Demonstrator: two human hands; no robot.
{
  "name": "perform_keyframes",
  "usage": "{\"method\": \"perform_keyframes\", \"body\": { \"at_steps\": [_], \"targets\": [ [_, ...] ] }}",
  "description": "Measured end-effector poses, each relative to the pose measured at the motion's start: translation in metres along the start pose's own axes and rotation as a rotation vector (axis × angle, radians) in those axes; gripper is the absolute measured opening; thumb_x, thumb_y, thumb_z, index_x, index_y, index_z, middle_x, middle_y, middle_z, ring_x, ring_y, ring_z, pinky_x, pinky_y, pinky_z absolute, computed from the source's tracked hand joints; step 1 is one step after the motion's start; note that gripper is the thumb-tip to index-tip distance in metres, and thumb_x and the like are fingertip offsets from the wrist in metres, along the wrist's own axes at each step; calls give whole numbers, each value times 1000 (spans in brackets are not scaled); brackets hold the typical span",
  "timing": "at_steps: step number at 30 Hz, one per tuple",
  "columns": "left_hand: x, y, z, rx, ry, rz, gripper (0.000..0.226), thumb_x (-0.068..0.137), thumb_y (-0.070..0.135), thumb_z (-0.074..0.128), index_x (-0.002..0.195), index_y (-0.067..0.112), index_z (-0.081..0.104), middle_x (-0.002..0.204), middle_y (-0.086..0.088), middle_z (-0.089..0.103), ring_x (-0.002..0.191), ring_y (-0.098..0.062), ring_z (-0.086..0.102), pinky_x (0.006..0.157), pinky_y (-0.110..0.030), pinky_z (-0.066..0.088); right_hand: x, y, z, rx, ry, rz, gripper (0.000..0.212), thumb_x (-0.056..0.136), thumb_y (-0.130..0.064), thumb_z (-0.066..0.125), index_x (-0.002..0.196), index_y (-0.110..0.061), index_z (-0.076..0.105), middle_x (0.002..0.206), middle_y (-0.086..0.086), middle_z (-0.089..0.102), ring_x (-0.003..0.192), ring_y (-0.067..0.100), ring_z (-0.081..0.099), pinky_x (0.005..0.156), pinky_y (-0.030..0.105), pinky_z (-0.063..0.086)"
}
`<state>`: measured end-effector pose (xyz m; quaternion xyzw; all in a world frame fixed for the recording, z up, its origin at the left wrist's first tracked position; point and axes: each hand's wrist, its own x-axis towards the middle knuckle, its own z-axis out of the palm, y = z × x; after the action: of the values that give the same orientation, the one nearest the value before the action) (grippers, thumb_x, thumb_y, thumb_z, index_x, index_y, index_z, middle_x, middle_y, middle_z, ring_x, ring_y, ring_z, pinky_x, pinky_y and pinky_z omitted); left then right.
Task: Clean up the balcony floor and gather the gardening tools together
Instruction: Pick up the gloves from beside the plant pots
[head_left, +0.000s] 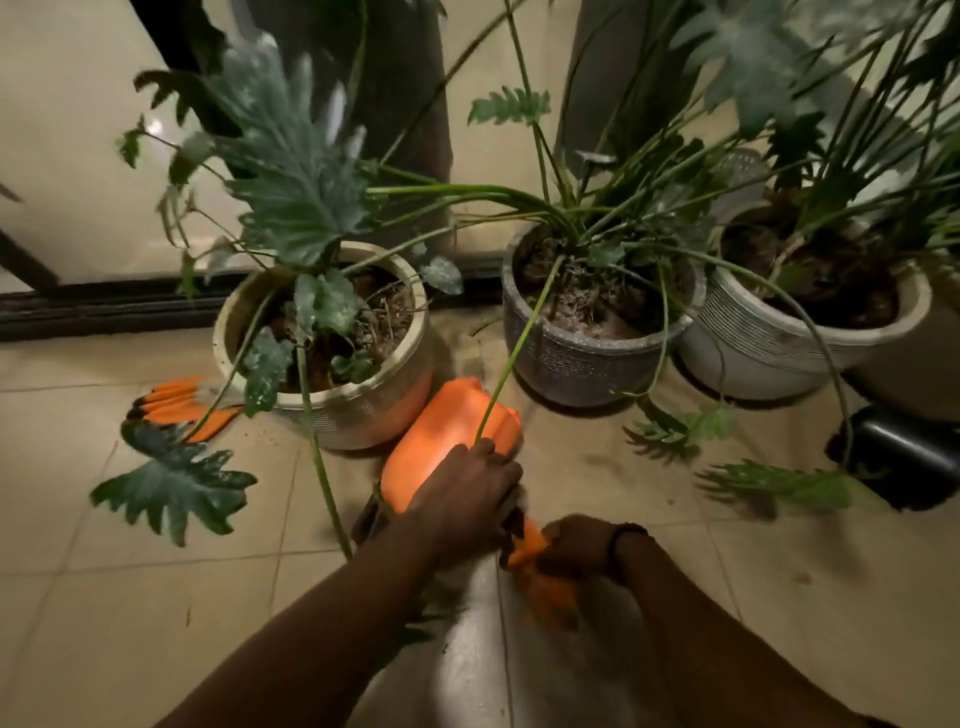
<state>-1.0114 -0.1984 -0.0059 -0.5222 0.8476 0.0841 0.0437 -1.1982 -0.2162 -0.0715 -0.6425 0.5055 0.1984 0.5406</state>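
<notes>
At the far left, orange gloves (179, 405) with dark fingertips lie flat on the tile floor (104, 597), partly under a drooping leaf (174, 480) and touching the cream pot (332, 343). That pot holds a plant with dusty, white-flecked leaves.

Just right of it lies your task item: an orange sprayer (449, 441), tipped on its side on the tiles between the cream pot and the grey pot (592, 338). Its tank is smooth, bright plastic, glowing where the light hits it, and a green stem crosses over it. Your left hand (467, 493) rests on the tank's near end, fingers curved over it and holding it. Your right hand (576, 545), with a dark band on the wrist, is curled around the orange part at the sprayer's near end; that part is blurred, so you cannot tell its shape.

Further right stand the grey pot and a ribbed white pot (789, 332), both with long-stemmed plants. A black object (904, 457) sits on the floor at the far right.
</notes>
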Motion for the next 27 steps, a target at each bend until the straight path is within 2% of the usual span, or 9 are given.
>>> {"method": "perform_keyframes", "body": {
  "at_steps": [4,7,10,13,17,21,23,25,27],
  "targets": [
    [-19,-4,-12,-410,-218,-217,38,102,46,42,101,18,67,104,-11,69,102,-27,62,79,-38,50,-22,-37,8,242,-298,-137,6,90,-18,68,97,-20,68,79,-11,68,68,1,62,69,22,51],
    [-44,-24,-29,-541,-241,-361,52,101,58,37,95,17,68,99,-11,72,96,-26,65,86,-39,51,-12,-79,18,340,-320,-327,25,86,-21,71,110,-13,70,113,7,71,100,13,64,96,37,53],
    [-75,-57,-47,-669,-58,-540,52,104,50,37,100,8,67,99,-11,71,95,-25,65,78,-27,47,3,-124,29,525,-278,-399,33,85,-16,68,117,-5,66,124,19,64,113,27,59,109,47,41],
    [-123,-92,-46,-759,86,-681,32,105,39,44,123,20,62,114,2,62,110,-12,58,81,-6,41,14,-169,47,651,-218,-512,33,78,-17,67,109,-3,67,107,17,68,102,30,62,98,46,46],
    [-189,-108,-40,-1017,314,-818,37,102,26,56,136,12,55,134,3,55,124,-10,48,94,-8,39,21,-224,89,708,24,-570,40,81,-12,68,115,7,61,99,18,67,77,10,65,73,26,54],
    [-236,-110,-49,-1167,509,-1092,46,90,46,68,116,11,51,112,-6,63,98,-15,62,77,-32,53,19,-279,130,645,44,-642,27,87,-15,68,114,-12,70,100,3,74,89,16,69,82,35,57],
    [-256,-114,-56,-1252,615,-1102,21,92,24,71,97,9,59,94,-14,69,82,-16,66,72,-38,59,17,-305,143,569,-78,-688,23,90,-7,62,112,-7,70,93,1,73,87,17,68,79,30,56],
    [-277,-127,-63,-1335,703,-1100,11,91,4,66,82,2,60,66,-1,67,64,-9,65,59,-27,58,18,-330,151,560,-172,-698,20,95,-9,59,111,-4,69,96,6,72,91,18,68,84,31,56],
    [-296,-156,-71,-1403,764,-1203,20,98,-7,49,79,-5,54,64,0,61,75,-19,60,53,-20,49,26,-351,151,605,-199,-666,22,98,-18,56,111,-7,71,101,4,74,91,16,70,81,29,56]
  ]
}}
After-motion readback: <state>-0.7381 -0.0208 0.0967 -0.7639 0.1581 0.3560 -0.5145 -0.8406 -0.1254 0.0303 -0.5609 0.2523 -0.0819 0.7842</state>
